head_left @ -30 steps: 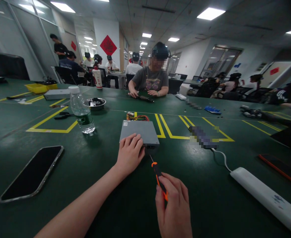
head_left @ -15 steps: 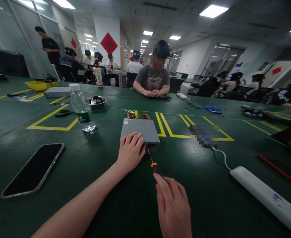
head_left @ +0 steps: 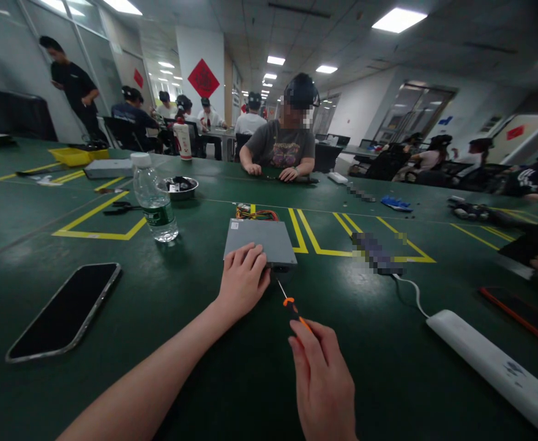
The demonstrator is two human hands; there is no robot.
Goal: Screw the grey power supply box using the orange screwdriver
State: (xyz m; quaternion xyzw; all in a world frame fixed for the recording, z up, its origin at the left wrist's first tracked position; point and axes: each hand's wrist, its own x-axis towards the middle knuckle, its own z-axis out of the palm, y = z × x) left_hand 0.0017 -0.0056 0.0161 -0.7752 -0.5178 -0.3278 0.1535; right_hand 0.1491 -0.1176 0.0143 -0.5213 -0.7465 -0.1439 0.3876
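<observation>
A grey metal computer power supply unit (head_left: 260,236) lies on the green table, its bundle of coloured wires (head_left: 264,214) at the far side. My left hand (head_left: 243,278) holds it by the near edge, fingers on the top cover and thumb down at the front face. In my right hand (head_left: 324,373) is a screwdriver (head_left: 291,308) with an orange and black handle, gripped between thumb and fingers. Its thin shaft slants up and left to the unit's near face. Whether the tip touches a screw cannot be made out.
To the left stand a water bottle (head_left: 158,211), a phone (head_left: 64,312) and a metal bowl (head_left: 182,187). A white power strip (head_left: 489,367) with a cable lies at right. Across the table sits a person (head_left: 280,144); yellow tape (head_left: 337,252) marks the tabletop.
The screwdriver's handle has swung slightly right with my right hand, so the shaft slants more. My left hand stays on the unit. The person opposite has moved their hands apart.
</observation>
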